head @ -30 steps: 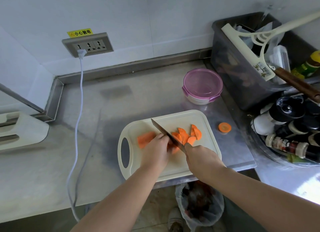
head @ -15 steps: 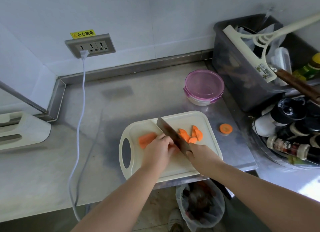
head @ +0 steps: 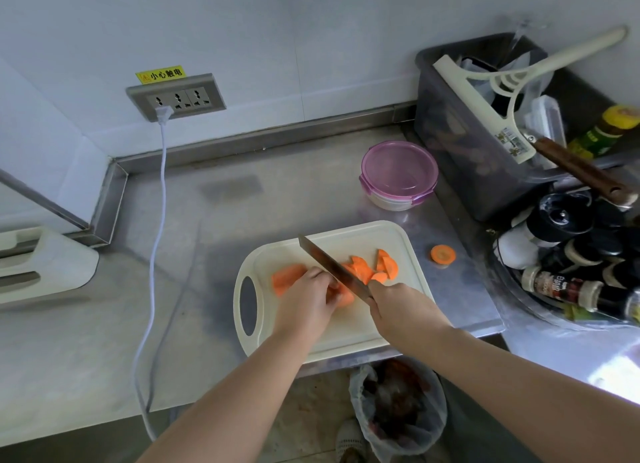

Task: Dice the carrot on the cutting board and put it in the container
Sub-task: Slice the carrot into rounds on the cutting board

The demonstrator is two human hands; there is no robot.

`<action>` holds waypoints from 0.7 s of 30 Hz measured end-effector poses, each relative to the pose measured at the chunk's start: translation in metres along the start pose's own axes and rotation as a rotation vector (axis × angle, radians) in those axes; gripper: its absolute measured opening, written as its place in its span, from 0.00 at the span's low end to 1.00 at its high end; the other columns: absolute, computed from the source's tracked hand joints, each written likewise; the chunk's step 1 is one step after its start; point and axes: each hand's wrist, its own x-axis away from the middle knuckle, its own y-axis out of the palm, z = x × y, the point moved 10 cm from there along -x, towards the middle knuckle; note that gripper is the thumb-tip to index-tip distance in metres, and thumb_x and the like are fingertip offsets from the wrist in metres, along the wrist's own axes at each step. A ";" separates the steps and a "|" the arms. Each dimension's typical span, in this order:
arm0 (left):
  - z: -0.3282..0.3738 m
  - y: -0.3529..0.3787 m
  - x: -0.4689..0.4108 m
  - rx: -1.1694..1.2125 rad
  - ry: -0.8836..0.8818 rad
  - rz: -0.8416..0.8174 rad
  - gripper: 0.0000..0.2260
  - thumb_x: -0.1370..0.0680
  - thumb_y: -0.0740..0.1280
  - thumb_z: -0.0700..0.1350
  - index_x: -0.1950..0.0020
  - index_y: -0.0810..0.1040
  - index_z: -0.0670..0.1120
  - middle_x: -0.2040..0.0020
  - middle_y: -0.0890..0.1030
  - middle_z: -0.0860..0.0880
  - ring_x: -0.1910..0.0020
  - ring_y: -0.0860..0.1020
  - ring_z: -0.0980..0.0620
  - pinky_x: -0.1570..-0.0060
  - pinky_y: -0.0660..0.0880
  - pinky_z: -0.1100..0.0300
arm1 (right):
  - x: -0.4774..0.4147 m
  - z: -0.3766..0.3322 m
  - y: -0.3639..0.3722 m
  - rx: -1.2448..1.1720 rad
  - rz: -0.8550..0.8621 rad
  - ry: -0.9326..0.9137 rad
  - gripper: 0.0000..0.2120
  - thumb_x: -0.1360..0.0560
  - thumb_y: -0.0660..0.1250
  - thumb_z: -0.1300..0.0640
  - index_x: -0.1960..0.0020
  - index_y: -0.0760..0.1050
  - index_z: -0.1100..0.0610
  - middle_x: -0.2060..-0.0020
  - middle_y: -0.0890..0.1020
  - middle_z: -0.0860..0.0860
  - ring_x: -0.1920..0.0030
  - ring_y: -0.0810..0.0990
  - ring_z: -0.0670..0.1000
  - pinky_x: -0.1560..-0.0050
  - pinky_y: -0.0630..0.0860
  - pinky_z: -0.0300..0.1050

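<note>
A cream cutting board (head: 398, 241) lies on the steel counter. On it my left hand (head: 304, 298) holds down an orange carrot piece (head: 287, 277) with curled fingers. My right hand (head: 401, 312) grips the handle of a knife (head: 332, 270) whose blade slants across the board, its edge against the carrot by my left fingertips. Cut carrot slices (head: 375, 267) lie to the right of the blade. A round container (head: 398, 175) with a closed purple lid stands behind the board.
One carrot round (head: 443, 254) lies on the counter right of the board. A grey bin (head: 485, 144) with a squeegee and a basin of bottles (head: 571, 265) crowd the right. A white cable (head: 157, 241) hangs from the wall socket. A trash bag (head: 398, 407) sits below.
The knife blade has come down from a raised flat tilt onto the carrot. My left hand has stayed on the carrot piece.
</note>
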 end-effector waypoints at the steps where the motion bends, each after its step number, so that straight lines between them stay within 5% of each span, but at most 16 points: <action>1: 0.000 0.000 0.000 0.002 -0.002 0.002 0.07 0.24 0.68 0.46 0.49 0.80 0.45 0.47 0.78 0.51 0.48 0.77 0.52 0.52 0.71 0.60 | 0.000 0.000 0.001 -0.002 -0.004 -0.002 0.11 0.17 0.51 0.55 0.40 0.67 0.56 0.54 0.78 0.55 0.62 0.72 0.54 0.63 0.67 0.46; 13: -0.001 0.003 -0.001 0.023 0.012 -0.006 0.08 0.23 0.67 0.46 0.47 0.80 0.45 0.46 0.79 0.51 0.47 0.77 0.51 0.52 0.71 0.60 | -0.004 -0.002 0.007 0.027 -0.014 -0.001 0.08 0.18 0.53 0.59 0.40 0.67 0.56 0.68 0.67 0.48 0.71 0.66 0.47 0.73 0.60 0.40; 18: -0.003 0.006 -0.002 0.014 -0.001 -0.032 0.08 0.23 0.67 0.46 0.46 0.79 0.45 0.46 0.79 0.51 0.47 0.77 0.50 0.52 0.72 0.58 | -0.010 -0.001 0.018 0.028 -0.044 0.010 0.10 0.19 0.54 0.61 0.39 0.66 0.56 0.67 0.68 0.49 0.65 0.73 0.52 0.68 0.69 0.44; 21: -0.003 0.006 -0.003 0.013 0.008 -0.035 0.07 0.24 0.67 0.46 0.48 0.79 0.46 0.46 0.79 0.51 0.47 0.77 0.50 0.53 0.72 0.57 | -0.013 0.000 0.023 0.025 -0.051 0.023 0.10 0.19 0.53 0.61 0.39 0.66 0.56 0.68 0.68 0.49 0.65 0.71 0.52 0.70 0.65 0.42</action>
